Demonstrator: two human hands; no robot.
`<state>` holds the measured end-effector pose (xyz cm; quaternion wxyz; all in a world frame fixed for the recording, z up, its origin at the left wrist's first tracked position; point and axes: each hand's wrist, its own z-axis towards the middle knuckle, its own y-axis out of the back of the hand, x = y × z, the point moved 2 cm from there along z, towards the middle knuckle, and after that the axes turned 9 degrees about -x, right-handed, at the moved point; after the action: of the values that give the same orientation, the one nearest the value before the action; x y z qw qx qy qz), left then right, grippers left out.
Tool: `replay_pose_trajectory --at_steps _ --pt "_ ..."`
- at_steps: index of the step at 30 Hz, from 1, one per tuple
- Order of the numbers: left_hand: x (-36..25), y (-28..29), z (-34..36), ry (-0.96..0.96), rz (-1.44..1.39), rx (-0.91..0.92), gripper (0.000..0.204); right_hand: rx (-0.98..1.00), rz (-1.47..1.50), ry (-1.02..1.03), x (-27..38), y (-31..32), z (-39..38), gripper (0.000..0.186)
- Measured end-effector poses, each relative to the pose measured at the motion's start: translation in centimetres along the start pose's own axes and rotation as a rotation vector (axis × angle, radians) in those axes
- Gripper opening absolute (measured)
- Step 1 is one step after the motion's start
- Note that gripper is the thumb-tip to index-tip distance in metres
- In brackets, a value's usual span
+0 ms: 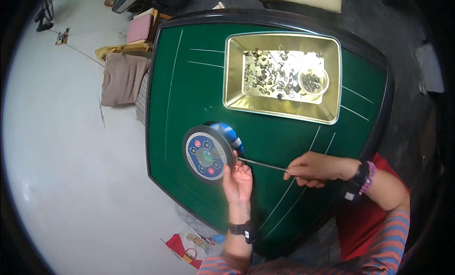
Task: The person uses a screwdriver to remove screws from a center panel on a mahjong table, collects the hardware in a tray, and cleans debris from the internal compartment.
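Observation:
A round black control panel (208, 152) with a blue face and several buttons is tilted up on the green table. My left hand (238, 184) grips its right rim, fingers curled round the edge. In my closed right hand (310, 169) is a screwdriver (263, 164); its thin metal shaft points left and its tip meets the panel's side by my left fingers. The fist hides the handle. Behind the panel shows a blue-and-white part (230, 134), which I cannot make out clearly.
A gold metal tray (232, 102) at the far side holds many small screws and a round clear tub (323, 83) of more. The table's dark raised rim (379, 57) runs all round. Folded clothes (124, 78) lie past the left edge, beside a white wall.

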<state>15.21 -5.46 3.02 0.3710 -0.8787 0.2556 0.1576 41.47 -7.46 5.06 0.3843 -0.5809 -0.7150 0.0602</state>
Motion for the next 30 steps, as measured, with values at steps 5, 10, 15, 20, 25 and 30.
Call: replay_pose_trajectory --at_steps 5,10,15,20,25,30 --pt "0.0 0.6 0.0 0.108 -0.128 0.005 0.049 -0.451 -0.186 0.484 -5.5 -1.1 -5.0 0.023" --pt "0.3 -0.5 -0.5 0.079 -0.134 -0.007 0.045 -0.684 -0.083 0.466 -9.2 -3.5 -6.9 0.027" --pt "0.2 0.7 -1.8 0.079 0.097 -0.002 0.056 -0.786 -0.111 0.604 -11.7 -5.7 -4.7 0.031" --pt "-1.6 1.4 -5.9 -0.479 1.094 -0.017 0.021 -0.76 -0.129 0.468 -13.8 -6.5 -3.5 0.035" --pt "-0.9 -1.4 -5.1 -1.367 1.851 -0.001 0.041 -0.814 -0.493 0.61 -14.5 -7.1 -2.8 0.031" --pt "-2.9 -0.1 -2.5 -1.416 2.164 0.069 0.055 -0.794 -0.533 0.712 -15.4 -7.0 -2.5 0.036"
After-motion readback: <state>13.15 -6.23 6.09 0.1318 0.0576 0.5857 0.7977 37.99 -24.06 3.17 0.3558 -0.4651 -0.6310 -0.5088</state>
